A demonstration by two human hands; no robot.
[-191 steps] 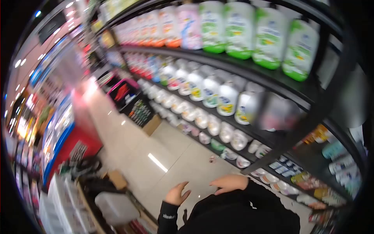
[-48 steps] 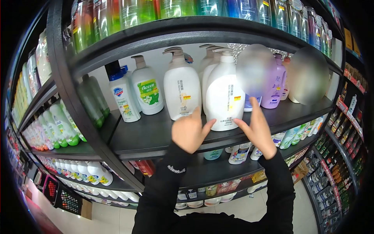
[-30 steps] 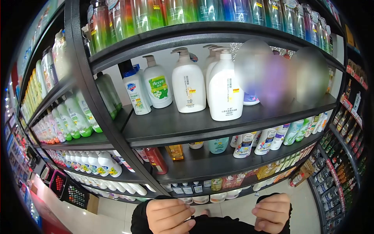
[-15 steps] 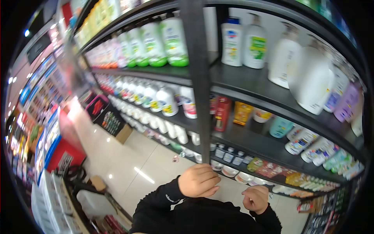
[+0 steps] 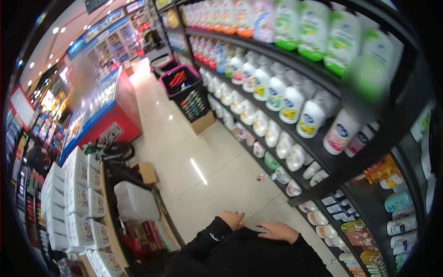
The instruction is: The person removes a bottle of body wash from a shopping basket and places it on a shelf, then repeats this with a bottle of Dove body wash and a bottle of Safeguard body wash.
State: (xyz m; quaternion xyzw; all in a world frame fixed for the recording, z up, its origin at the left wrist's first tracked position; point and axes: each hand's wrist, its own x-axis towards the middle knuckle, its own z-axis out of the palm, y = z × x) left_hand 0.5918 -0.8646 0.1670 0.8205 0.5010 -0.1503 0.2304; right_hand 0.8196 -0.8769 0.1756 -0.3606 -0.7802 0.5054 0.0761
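Note:
My left hand [image 5: 232, 219] is at my front at the bottom of the view, its fingers curled in and partly turned away, with nothing seen in it. Just right of it, my right hand [image 5: 279, 231] is held palm down with fingers stretched toward the left hand. A small gap separates the two hands, and neither touches a product. Nearest to my right hand are white-lidded tubs [image 5: 317, 218] on the bottom shelf. Above them, white bottles [image 5: 294, 158] stand in a row on a lower shelf.
Black shelving [image 5: 295, 199] with several rows of bottles runs along the right. Green-and-white bottles [image 5: 314, 30] fill an upper shelf. A black crate with a pink rim [image 5: 184, 85] stands in the tiled aisle [image 5: 203, 171]. To the left are stacked white packs [image 5: 80, 203] and a red freezer [image 5: 122, 111].
The view has swung left along the aisle, bringing more of the freezer and packs into sight. My right hand has moved closer to my left, and its curled fingers have straightened.

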